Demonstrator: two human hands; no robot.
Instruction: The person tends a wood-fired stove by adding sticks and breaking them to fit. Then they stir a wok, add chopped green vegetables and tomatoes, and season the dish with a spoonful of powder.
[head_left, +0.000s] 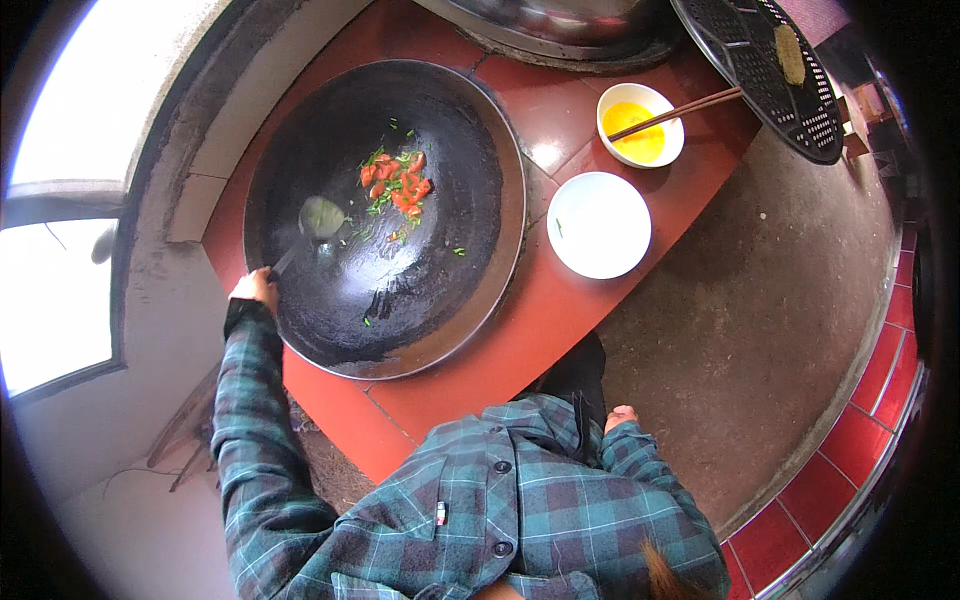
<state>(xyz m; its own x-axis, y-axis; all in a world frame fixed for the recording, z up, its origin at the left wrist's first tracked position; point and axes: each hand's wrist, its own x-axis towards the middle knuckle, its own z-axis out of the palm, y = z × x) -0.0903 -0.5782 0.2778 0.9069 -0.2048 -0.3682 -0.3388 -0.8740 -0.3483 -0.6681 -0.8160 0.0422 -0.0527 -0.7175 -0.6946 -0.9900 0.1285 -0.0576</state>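
Note:
A large dark iron wok is set into the stove top. Chopped tomato mixed with cut green onion lies near its middle. My left hand grips the handle of a ladle or turner at the wok's left rim. The tool's round head rests over the wok's inner wall, left of the tomato; a little green shows on it. Down at my right side, beside my body, my right hand hangs with its fingers curled, and nothing shows in it.
Right of the wok stand a white bowl with a green scrap inside and a bowl of beaten egg with chopsticks across it. A perforated black rack juts over the counter's far right corner. Red tiles cover the stove counter.

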